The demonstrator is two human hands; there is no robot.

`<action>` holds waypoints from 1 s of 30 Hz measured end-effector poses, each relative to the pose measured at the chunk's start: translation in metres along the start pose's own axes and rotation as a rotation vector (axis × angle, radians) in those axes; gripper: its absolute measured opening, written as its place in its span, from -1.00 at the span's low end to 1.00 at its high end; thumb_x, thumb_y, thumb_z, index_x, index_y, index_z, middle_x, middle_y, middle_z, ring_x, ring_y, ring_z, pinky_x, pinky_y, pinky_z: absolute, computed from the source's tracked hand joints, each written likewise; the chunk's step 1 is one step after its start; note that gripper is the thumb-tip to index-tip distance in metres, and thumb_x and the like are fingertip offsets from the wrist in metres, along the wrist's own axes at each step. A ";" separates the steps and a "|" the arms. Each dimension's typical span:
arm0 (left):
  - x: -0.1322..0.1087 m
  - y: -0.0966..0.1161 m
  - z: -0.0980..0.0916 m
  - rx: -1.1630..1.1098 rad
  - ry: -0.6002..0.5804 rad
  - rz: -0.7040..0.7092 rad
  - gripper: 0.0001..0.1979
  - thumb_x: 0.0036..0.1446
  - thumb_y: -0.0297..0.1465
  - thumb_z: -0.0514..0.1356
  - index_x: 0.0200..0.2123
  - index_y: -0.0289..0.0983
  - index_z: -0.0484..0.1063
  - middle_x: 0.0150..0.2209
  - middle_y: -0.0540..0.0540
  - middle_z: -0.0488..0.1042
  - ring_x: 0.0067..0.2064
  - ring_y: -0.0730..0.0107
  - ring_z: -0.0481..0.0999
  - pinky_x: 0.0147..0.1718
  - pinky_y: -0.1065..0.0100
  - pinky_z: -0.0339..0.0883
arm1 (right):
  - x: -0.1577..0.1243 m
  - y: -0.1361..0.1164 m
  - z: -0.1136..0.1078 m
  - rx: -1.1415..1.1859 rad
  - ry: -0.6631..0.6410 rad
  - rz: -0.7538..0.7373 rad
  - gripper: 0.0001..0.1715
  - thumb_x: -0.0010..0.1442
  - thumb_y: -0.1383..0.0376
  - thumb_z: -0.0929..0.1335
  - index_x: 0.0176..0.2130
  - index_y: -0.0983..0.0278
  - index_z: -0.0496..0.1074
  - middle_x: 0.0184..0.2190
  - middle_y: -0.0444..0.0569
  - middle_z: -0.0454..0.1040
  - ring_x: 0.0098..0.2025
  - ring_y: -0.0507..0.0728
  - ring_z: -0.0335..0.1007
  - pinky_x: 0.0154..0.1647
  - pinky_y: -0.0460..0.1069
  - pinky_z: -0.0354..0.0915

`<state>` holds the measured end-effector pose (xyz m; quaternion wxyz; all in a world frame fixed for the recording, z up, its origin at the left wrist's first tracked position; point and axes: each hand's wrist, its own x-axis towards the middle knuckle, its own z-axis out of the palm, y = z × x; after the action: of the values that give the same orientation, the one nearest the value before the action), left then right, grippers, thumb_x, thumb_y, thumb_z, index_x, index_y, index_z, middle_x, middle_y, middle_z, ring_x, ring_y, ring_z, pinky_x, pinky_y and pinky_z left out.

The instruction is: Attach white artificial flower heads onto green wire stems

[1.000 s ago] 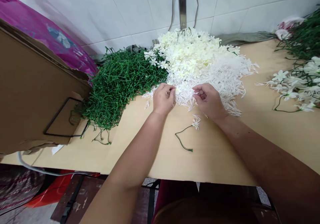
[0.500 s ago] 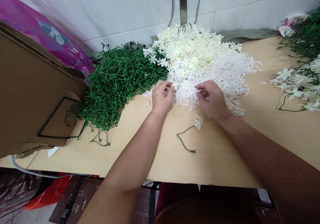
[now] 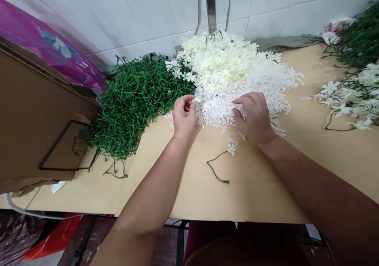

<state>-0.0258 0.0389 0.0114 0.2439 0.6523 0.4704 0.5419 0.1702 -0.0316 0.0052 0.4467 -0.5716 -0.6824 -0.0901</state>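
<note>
My left hand (image 3: 185, 115) pinches a small cream artificial flower (image 3: 196, 99) between thumb and fingertips, at the left edge of a heap of white stamen-like pieces (image 3: 216, 112). Over the right part of that heap is my right hand (image 3: 251, 114), thumb and index finger apart, with nothing visible between them. Behind both hands rises a mound of cream flower heads (image 3: 219, 60). Nearer to me, a single flower on a bent green stem (image 3: 217, 165) lies on the table.
A thick pile of green stems (image 3: 142, 96) lies to the left, beside a cardboard box (image 3: 38, 119) and a black wire frame (image 3: 56, 147). On the right are assembled white flowers (image 3: 352, 96) and more green stems (image 3: 352, 44). A tiled wall (image 3: 166, 9) borders the table (image 3: 266, 202).
The whole view has shifted slightly. My right thumb and index finger have spread farther apart. My left hand still pinches the flower.
</note>
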 end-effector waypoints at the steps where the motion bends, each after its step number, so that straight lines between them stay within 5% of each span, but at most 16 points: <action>1: -0.001 0.004 0.000 -0.046 -0.004 -0.027 -0.89 0.16 -0.35 0.20 -0.24 -0.23 0.42 -0.29 -0.06 0.42 -0.27 0.44 0.39 -0.24 0.40 0.31 | 0.000 0.000 0.000 -0.030 0.009 0.006 -0.79 0.13 0.38 0.31 -0.19 0.16 0.39 -0.21 0.06 0.41 -0.07 0.32 0.28 0.03 0.30 0.24; 6: -0.011 0.030 0.000 -0.462 -0.104 -0.325 -0.93 0.14 -0.44 0.22 -0.26 -0.20 0.43 -0.47 0.06 0.33 -0.46 0.57 0.33 -0.43 0.50 0.27 | -0.001 0.010 -0.001 -0.142 0.036 0.103 -0.69 0.00 0.40 0.38 -0.18 0.22 0.40 -0.14 0.14 0.37 -0.02 0.39 0.18 0.00 0.36 0.18; 10: -0.014 0.048 -0.002 -0.776 -0.236 -0.754 -0.90 0.13 -0.53 0.20 -0.29 -0.22 0.41 -0.53 0.10 0.31 -0.54 0.64 0.33 -0.56 0.56 0.22 | 0.000 0.020 -0.004 -0.137 -0.064 0.186 -0.86 0.01 0.41 0.35 -0.33 0.24 0.39 -0.26 0.13 0.37 -0.11 0.39 0.21 -0.09 0.38 0.17; 13: -0.013 0.056 -0.003 -0.893 -0.259 -0.942 -0.89 0.16 -0.57 0.16 -0.30 -0.24 0.39 -0.53 0.10 0.34 -0.55 0.67 0.34 -0.55 0.59 0.27 | 0.002 0.022 -0.006 -0.102 -0.078 0.184 -0.92 0.05 0.41 0.31 -0.42 0.23 0.35 -0.33 0.09 0.37 -0.17 0.34 0.24 -0.13 0.34 0.18; 18: -0.013 0.059 -0.004 -0.974 -0.256 -1.016 -0.88 0.24 -0.55 0.09 -0.34 -0.26 0.35 -0.53 0.06 0.38 -0.55 0.67 0.36 -0.54 0.60 0.27 | 0.004 0.017 -0.009 -0.045 0.018 0.121 -0.92 0.15 0.34 0.28 -0.39 0.19 0.34 -0.32 0.06 0.38 -0.18 0.31 0.25 -0.09 0.30 0.20; 25: -0.018 0.058 0.003 -0.931 -0.286 -1.030 -0.69 0.31 -0.21 0.09 -0.43 -0.28 0.28 -0.50 0.02 0.39 -0.54 0.63 0.37 -0.56 0.56 0.29 | -0.001 0.006 -0.004 -0.055 -0.032 -0.004 -0.93 0.11 0.37 0.34 -0.39 0.19 0.37 -0.28 0.05 0.40 -0.13 0.30 0.28 -0.08 0.24 0.24; 30: -0.023 0.056 0.006 -0.902 -0.335 -0.988 -0.88 0.26 -0.46 0.13 -0.31 -0.34 0.44 -0.50 0.05 0.40 -0.56 0.68 0.38 -0.55 0.59 0.31 | -0.003 0.004 -0.002 -0.088 -0.065 -0.008 -0.84 0.03 0.30 0.43 -0.47 0.21 0.35 -0.29 0.06 0.36 -0.11 0.31 0.22 -0.08 0.25 0.23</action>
<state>0.0007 -0.0045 0.0454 0.7794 0.2711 0.3972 0.4016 0.1751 -0.0339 0.0025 0.3984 -0.5904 -0.6943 -0.1032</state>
